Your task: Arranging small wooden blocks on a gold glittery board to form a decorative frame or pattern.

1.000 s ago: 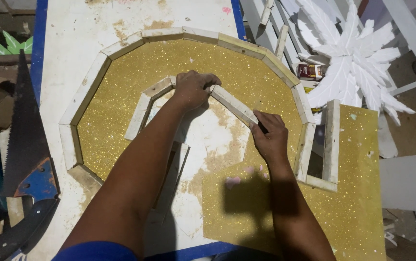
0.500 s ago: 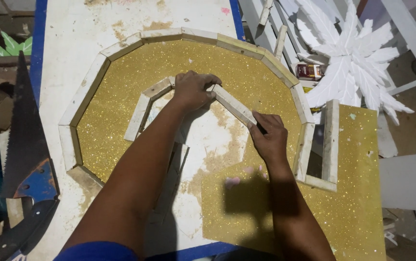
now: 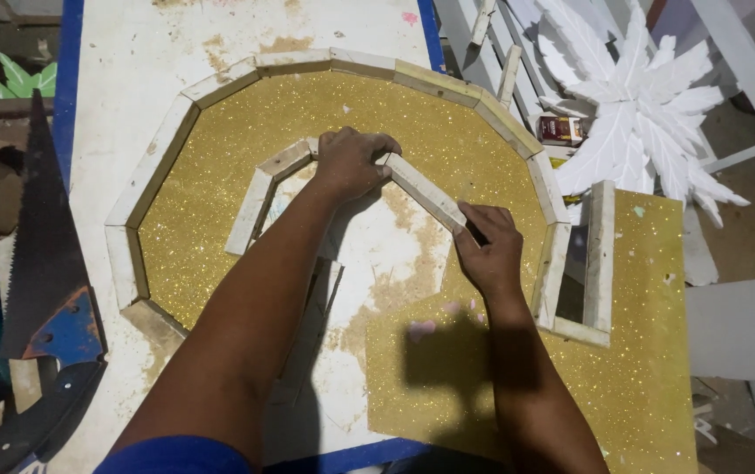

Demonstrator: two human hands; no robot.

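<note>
Here two hands, left hand (image 3: 351,162) and right hand (image 3: 489,250), each grip closed on one inner wooden arch (image 3: 425,191).

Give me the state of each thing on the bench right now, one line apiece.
Left hand: pressing down on top of the inner wooden arch.
Right hand: gripping the arch's right end.
Outer wooden ring: lying flat around the gold glitter sheet.
Handsaw: lying untouched, at left.
</note>
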